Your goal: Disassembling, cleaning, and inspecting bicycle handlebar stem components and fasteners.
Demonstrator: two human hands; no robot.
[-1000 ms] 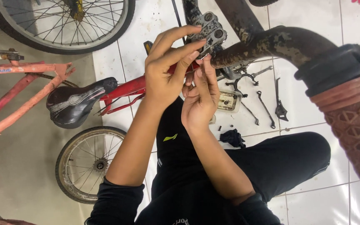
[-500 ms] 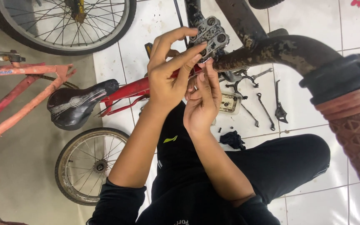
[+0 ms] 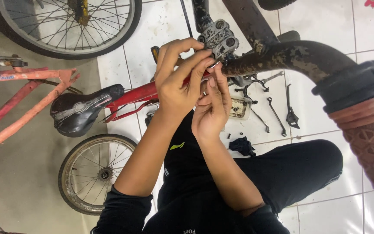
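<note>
A rusty dark handlebar (image 3: 291, 58) crosses the upper right and ends in a brown rubber grip (image 3: 371, 138). It runs into a grey metal stem clamp (image 3: 220, 40) with round bolt holes. My left hand (image 3: 179, 82) is raised to the clamp, its thumb and fingers pinched at the clamp's lower edge. My right hand (image 3: 213, 108) sits just below it, fingers pressed up against the bar next to the clamp. A small metal part shows between the fingertips; I cannot tell what it is.
A red bicycle frame (image 3: 139, 96) with a black saddle (image 3: 81, 110) lies on the white tiles. Two wheels (image 3: 89, 173) (image 3: 66, 26), wrenches (image 3: 278, 115), a small tin (image 3: 240, 108) and a black rag (image 3: 242, 146) surround my black-trousered legs (image 3: 291, 173).
Both hands stay at the clamp; the fingers have shifted slightly along the bar's end. The view has drifted a little.
</note>
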